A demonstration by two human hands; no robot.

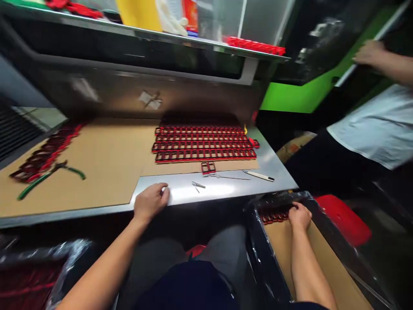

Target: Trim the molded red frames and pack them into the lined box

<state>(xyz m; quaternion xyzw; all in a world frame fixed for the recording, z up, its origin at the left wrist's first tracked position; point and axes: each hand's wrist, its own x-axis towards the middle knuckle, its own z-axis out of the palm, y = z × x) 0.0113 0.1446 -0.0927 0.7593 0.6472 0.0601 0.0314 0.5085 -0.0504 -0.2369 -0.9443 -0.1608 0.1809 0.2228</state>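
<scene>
- Right hand (299, 216) reaches down into the plastic-lined box (258, 241) at the person's right, fingers curled over the end of a red-and-black frame strip (274, 215) lying at the box's far end, on its cardboard liner (280, 245).
- Whether the fingers are clamped on the strip or just resting on it: can't tell, the knuckles hide the tips.
- To do it well, I'd judge: pinch the strip flat w/ thumb under, lift level so the linked frames don't sag or kink, clear the plastic lip before swinging up.
- Left hand (151, 201) rests on the table (180, 193) edge, fingers loosely together, holding nothing; steadies the body.
- Strip sits just left of the right fingertips, touching them.
- On the table: laid-out rows of strips (203, 144) on cardboard, loose frame pair (208, 167), pen (260, 175), green-handled cutters (48, 174) well apart at left.
- Another person's arm (380, 60) at far right, not involved.
</scene>
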